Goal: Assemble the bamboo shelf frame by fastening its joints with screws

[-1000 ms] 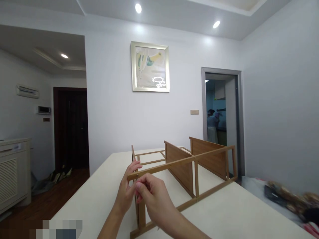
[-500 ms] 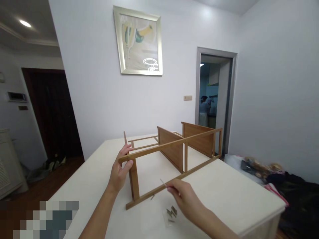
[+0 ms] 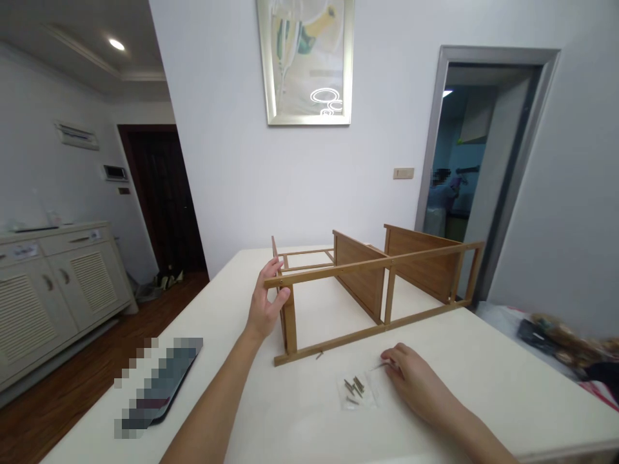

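A wooden shelf unit (image 3: 333,269) lies on its side on the white table, its boards standing upright between the rails. At its near left corner, my left hand (image 3: 265,303) grips the frame, fingers behind the end board and thumb in front. My right hand (image 3: 411,380) rests low over the table, pinching a thin metal rod (image 3: 380,367), seemingly a hex key, with its tip pointing left. Beside that tip lies a small clear plastic bag (image 3: 344,401) with several screws (image 3: 358,385) in it. One loose screw (image 3: 320,355) sits near the shelf's lower rail.
A dark phone-like slab (image 3: 176,380), partly pixelated, lies at the left of the white table (image 3: 300,425). Clothes and bags (image 3: 551,338) are heaped beyond the right edge. A louvered cabinet (image 3: 72,283) stands at left. Through the doorway, a person (image 3: 440,196) is in another room.
My right hand has left the shelf's corner and moved right and down beside the screw bag, carrying the thin rod. My left hand stays on the corner. The view has tilted down.
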The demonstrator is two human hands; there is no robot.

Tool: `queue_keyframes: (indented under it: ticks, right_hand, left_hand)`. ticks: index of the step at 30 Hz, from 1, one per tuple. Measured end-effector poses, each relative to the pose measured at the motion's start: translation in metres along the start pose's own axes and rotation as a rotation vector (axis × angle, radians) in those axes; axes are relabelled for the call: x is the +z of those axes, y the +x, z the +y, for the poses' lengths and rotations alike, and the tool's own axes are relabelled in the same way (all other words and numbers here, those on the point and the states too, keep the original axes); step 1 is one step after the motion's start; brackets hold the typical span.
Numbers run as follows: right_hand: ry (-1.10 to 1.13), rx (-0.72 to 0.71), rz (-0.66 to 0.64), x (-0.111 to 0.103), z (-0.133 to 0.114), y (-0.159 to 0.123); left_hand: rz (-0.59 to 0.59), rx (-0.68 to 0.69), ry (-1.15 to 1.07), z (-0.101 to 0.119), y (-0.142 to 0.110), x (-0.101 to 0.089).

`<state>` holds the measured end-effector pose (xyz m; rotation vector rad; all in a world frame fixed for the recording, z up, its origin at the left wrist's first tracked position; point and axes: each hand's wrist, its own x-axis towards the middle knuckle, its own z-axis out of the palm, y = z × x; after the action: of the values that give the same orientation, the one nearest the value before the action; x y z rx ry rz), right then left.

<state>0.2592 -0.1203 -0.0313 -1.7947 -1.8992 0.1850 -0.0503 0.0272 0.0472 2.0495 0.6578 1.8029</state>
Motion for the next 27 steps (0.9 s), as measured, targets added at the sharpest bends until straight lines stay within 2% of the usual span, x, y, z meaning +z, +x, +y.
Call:
queue_keyframes:
  ticks: [3, 6, 9, 12, 14, 18, 20, 23, 27]
  right_hand:
    - [-0.004, -0.035, 0.019, -0.006, -0.007, 0.008]
    - [0.026, -0.143, 0.055, -0.007, -0.028, 0.022]
    - [0.092, -0.279, 0.051, 0.003, -0.057, 0.043]
    - [0.169, -0.346, -0.011, 0.022, -0.087, 0.066]
    - [0.221, -0.329, -0.059, 0.036, -0.105, 0.081]
    - [0.347, -0.253, -0.147, 0.06, -0.132, 0.101]
    - [0.386, -0.24, -0.169, 0.07, -0.141, 0.104]
    - [0.376, -0.235, -0.134, 0.084, -0.149, 0.102]
    - [0.396, -0.242, -0.034, 0.096, -0.15, 0.096]
  left_hand:
    - [-0.045, -0.082, -0.018, 0.003, -0.006, -0.01]
    - [-0.098, -0.188, -0.046, 0.001, -0.025, -0.023]
    - [-0.131, -0.363, -0.027, -0.007, -0.052, -0.028]
    - [-0.277, -0.526, 0.141, -0.012, -0.073, -0.025]
    - [-0.372, -0.553, 0.24, -0.011, -0.079, -0.02]
    - [-0.42, -0.608, 0.368, -0.002, -0.079, -0.015]
    - [-0.489, -0.623, 0.404, 0.001, -0.079, -0.016]
    - [-0.586, -0.608, 0.476, -0.001, -0.081, -0.018]
    - [-0.606, -0.554, 0.546, -0.007, -0.085, -0.018]
